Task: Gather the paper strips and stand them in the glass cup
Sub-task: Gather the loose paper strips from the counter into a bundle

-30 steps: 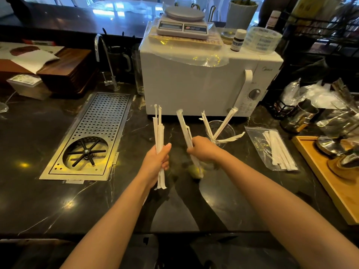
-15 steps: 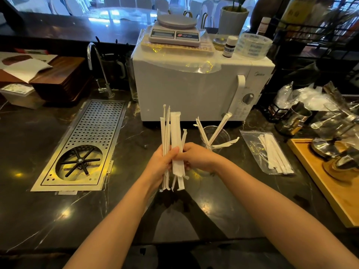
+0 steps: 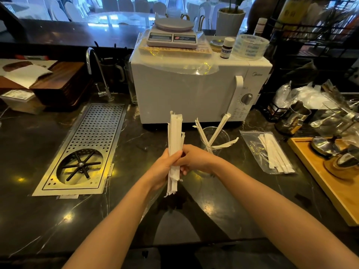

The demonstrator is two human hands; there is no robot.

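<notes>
I work over a dark marble counter, with the white microwave at the far side and the perforated steel drip tray to the left. Near the middle, both my hands meet on one upright bundle of paper strips: my left hand wraps its fingers closed around the bundle's middle, and my right hand presses in from the right, fingers curled onto the same strips. The bundle stands above the counter, just left of the glass cup.

My worry is the ragged lower ends, which hang uneven below my grip; if I lower the bundle as it is, I judge some strips would catch the cup's rim and spill outside. The cup also looks light, so a sideways knock from my right wrist could tip it, and the loose strips already inside could be pushed out by the incoming bunch.

The cup holds a few strips, leaning apart against its rim, one bent over the right edge. Right of it, a clear plastic bag lies flat with more white strips inside. Farther right, a wooden tray carries metal pieces that I cannot identify.
</notes>
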